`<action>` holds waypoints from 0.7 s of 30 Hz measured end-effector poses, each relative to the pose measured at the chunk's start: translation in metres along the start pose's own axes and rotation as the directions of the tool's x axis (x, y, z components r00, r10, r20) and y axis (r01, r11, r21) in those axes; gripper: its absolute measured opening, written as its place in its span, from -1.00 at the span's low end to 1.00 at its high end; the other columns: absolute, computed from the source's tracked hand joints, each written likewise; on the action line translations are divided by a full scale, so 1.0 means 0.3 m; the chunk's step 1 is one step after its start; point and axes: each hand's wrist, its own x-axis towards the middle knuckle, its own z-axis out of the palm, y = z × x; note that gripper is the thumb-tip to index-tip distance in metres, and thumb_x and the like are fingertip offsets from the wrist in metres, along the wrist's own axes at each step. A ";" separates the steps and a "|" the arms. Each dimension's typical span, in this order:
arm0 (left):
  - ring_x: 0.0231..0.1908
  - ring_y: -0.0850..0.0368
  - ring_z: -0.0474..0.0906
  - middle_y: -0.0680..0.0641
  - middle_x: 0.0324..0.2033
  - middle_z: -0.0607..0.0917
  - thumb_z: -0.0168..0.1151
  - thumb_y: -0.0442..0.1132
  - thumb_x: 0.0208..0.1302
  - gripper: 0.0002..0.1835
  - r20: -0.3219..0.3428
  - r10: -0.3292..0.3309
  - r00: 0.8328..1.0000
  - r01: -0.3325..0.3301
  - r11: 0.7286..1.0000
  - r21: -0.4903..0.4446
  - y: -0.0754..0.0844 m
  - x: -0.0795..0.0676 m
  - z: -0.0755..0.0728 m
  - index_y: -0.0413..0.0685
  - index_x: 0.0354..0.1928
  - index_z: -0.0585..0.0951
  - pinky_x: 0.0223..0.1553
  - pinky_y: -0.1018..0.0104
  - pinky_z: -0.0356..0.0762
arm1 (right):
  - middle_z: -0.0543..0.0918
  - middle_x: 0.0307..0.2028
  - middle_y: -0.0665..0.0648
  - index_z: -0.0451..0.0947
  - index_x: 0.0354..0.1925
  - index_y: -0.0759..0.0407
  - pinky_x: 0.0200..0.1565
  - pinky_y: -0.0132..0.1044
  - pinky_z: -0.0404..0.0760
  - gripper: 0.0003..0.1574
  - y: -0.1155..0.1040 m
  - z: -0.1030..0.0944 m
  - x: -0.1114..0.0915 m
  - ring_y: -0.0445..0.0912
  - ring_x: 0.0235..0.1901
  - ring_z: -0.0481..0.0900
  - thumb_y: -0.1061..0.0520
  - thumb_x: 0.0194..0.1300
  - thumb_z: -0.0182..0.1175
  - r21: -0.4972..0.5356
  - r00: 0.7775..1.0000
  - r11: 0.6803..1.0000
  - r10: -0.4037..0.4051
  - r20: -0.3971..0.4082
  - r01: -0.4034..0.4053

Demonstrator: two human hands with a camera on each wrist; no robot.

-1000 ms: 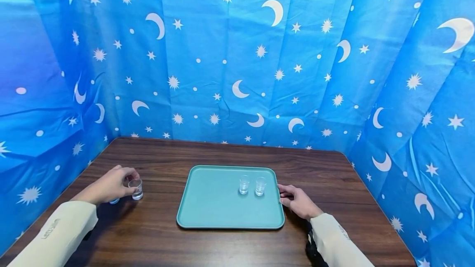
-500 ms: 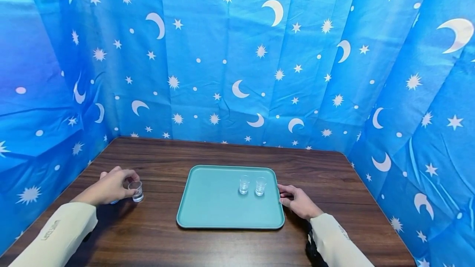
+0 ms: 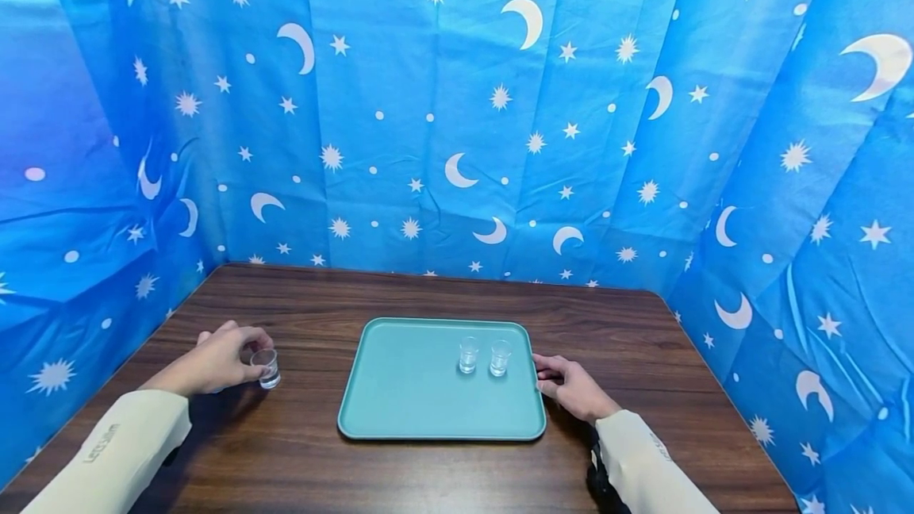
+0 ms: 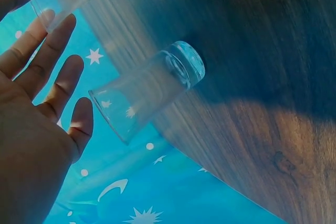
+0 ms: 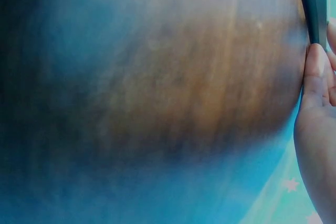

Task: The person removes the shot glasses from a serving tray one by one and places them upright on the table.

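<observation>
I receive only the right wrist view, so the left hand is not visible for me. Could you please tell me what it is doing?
Observer: The left hand pinches a small clear glass near its rim.
Operator: Thank you. Do you see others?
Observer: Yes, two small glasses stand on the right half of the green tray.
Operator: And close to the left hand?
Observer: Another glass, not held, stands on the table.

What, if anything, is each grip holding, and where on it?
The left grip pinches a small glass near its rim. The right grip touches the tray at its right edge; whether it pinches it cannot be told.
</observation>
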 end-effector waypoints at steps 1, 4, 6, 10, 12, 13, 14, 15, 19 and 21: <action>-0.38 0.13 0.24 0.10 -0.49 0.47 0.38 -0.11 -0.22 -0.67 0.000 0.003 1.000 -0.003 1.000 -0.002 0.001 0.001 0.000 0.03 -0.32 0.55 -0.43 0.16 -0.02 | 0.39 -0.07 0.13 0.22 0.19 0.14 -0.18 -0.24 0.41 -0.43 0.001 -0.001 0.000 -0.07 -0.13 0.39 0.21 0.20 0.05 -0.002 1.000 1.000 -0.001 -0.002 0.001; -0.35 0.12 0.26 0.09 -0.46 0.49 0.37 -0.08 -0.21 -0.65 0.001 0.012 1.000 -0.012 1.000 0.000 0.008 0.005 -0.002 0.03 -0.31 0.55 -0.42 0.16 -0.01 | 0.40 -0.07 0.13 0.22 0.19 0.14 -0.20 -0.24 0.42 -0.43 0.001 -0.003 -0.003 -0.06 -0.13 0.39 0.21 0.19 0.05 -0.006 1.000 1.000 0.002 -0.007 -0.002; -0.33 0.10 0.28 0.09 -0.43 0.50 0.37 -0.06 -0.21 -0.65 -0.004 0.025 1.000 -0.025 1.000 0.001 0.014 0.010 -0.004 0.03 -0.30 0.55 -0.40 0.14 0.00 | 0.40 -0.07 0.13 0.22 0.19 0.14 -0.21 -0.25 0.42 -0.43 -0.001 -0.005 -0.005 -0.06 -0.12 0.39 0.22 0.19 0.05 -0.006 1.000 1.000 0.002 -0.006 -0.002; -0.29 0.07 0.29 0.09 -0.39 0.54 0.35 -0.01 -0.18 -0.65 -0.012 0.059 0.998 -0.059 0.998 -0.001 0.032 0.031 -0.005 0.05 -0.30 0.54 -0.38 0.09 0.02 | 0.39 -0.07 0.14 0.20 0.20 0.15 -0.22 -0.25 0.42 -0.42 0.000 -0.007 -0.008 -0.05 -0.12 0.39 0.21 0.20 0.04 -0.006 1.000 1.000 -0.006 0.000 0.006; -0.28 0.08 0.29 0.08 -0.38 0.55 0.35 0.03 -0.18 -0.63 -0.012 0.067 0.998 -0.067 0.998 -0.008 0.042 0.043 -0.002 0.06 -0.30 0.54 -0.37 0.08 0.02 | 0.39 -0.07 0.13 0.20 0.20 0.15 -0.20 -0.26 0.42 -0.42 0.001 -0.007 -0.007 -0.06 -0.12 0.39 0.21 0.20 0.04 -0.014 1.000 1.000 -0.014 0.002 0.014; -0.28 0.08 0.29 0.08 -0.37 0.55 0.34 0.04 -0.18 -0.63 -0.011 0.070 0.998 -0.070 0.998 -0.011 0.046 0.048 0.000 0.07 -0.30 0.54 -0.36 0.08 0.02 | 0.39 -0.07 0.13 0.19 0.20 0.15 -0.21 -0.25 0.42 -0.42 0.001 -0.006 -0.006 -0.07 -0.12 0.39 0.20 0.21 0.04 -0.017 1.000 1.000 -0.019 0.004 0.019; -0.28 0.08 0.29 0.08 -0.36 0.55 0.34 0.06 -0.18 -0.62 -0.011 0.070 0.997 -0.070 0.997 -0.014 0.051 0.053 0.003 0.07 -0.30 0.54 -0.36 0.09 0.02 | 0.39 -0.08 0.13 0.19 0.20 0.15 -0.20 -0.25 0.42 -0.42 0.002 -0.006 -0.006 -0.07 -0.12 0.39 0.20 0.21 0.04 -0.018 1.000 1.000 -0.022 0.005 0.022; -0.27 0.08 0.29 0.08 -0.36 0.55 0.34 0.06 -0.18 -0.62 -0.012 0.071 0.997 -0.071 0.997 -0.019 0.055 0.058 0.005 0.07 -0.30 0.54 -0.35 0.09 0.02 | 0.39 -0.07 0.13 0.19 0.20 0.15 -0.20 -0.25 0.42 -0.42 0.002 -0.006 -0.005 -0.06 -0.11 0.39 0.20 0.21 0.04 -0.018 1.000 1.000 -0.025 0.007 0.025; -0.25 0.06 0.35 0.07 -0.34 0.54 0.33 0.04 -0.16 -0.61 -0.006 0.085 0.996 -0.085 0.995 -0.044 0.076 0.078 0.017 0.03 -0.28 0.53 -0.31 0.08 0.03 | 0.39 -0.06 0.14 0.19 0.20 0.15 -0.19 -0.24 0.41 -0.42 0.002 -0.007 -0.005 -0.06 -0.10 0.39 0.19 0.21 0.03 -0.016 1.000 1.000 -0.026 0.009 0.026; -0.24 0.05 0.40 0.04 -0.32 0.54 0.32 0.02 -0.14 -0.59 0.004 0.096 0.995 -0.095 0.993 -0.065 0.089 0.088 0.021 -0.01 -0.24 0.53 -0.23 0.04 0.09 | 0.39 -0.06 0.15 0.19 0.20 0.16 -0.18 -0.24 0.41 -0.42 0.002 -0.008 -0.005 -0.06 -0.11 0.39 0.19 0.21 0.03 -0.016 1.000 1.000 -0.025 0.009 0.025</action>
